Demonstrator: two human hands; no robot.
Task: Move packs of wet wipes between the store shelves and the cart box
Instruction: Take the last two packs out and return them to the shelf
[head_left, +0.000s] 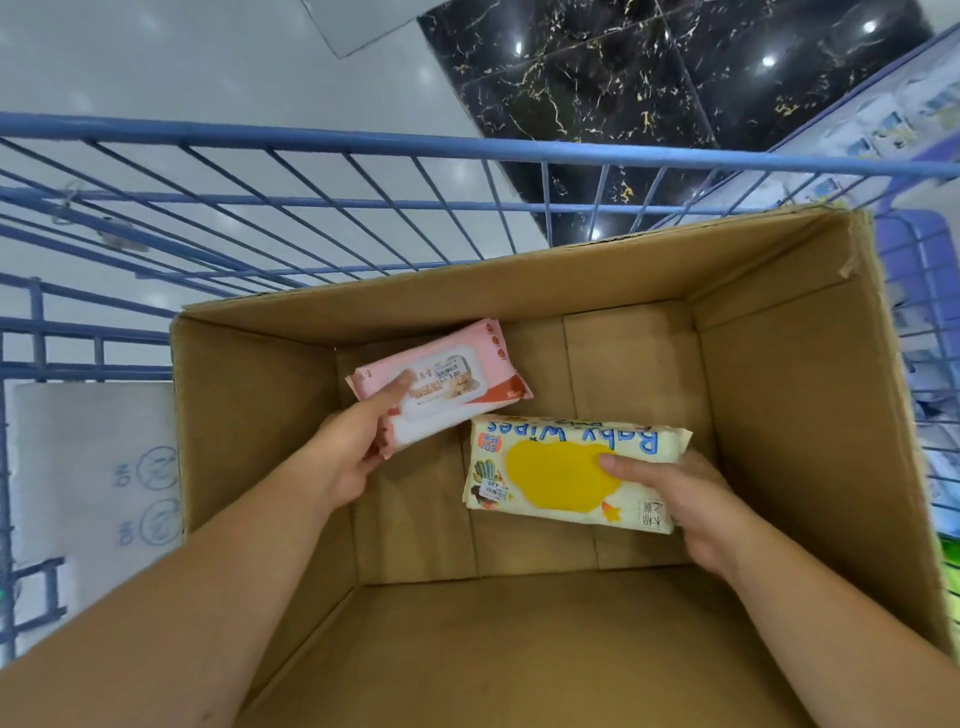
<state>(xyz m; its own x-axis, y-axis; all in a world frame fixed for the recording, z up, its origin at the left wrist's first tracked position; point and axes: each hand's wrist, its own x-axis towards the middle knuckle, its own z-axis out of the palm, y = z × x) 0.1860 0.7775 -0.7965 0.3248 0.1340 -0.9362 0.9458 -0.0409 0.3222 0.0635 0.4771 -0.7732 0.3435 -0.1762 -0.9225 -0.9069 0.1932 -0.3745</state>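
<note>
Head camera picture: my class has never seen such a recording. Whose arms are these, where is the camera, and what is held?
No machine here: the camera sits on a person's head, looking down, so both arms are that person's own. The left hand grips a pink pack of wipes, thumb on top. The right hand grips a cream pack with a yellow lid, marked Baby Wipes. Both packs are inside an open cardboard box that stands in a blue wire cart. Whether they rest on the box floor cannot be told.
</note>
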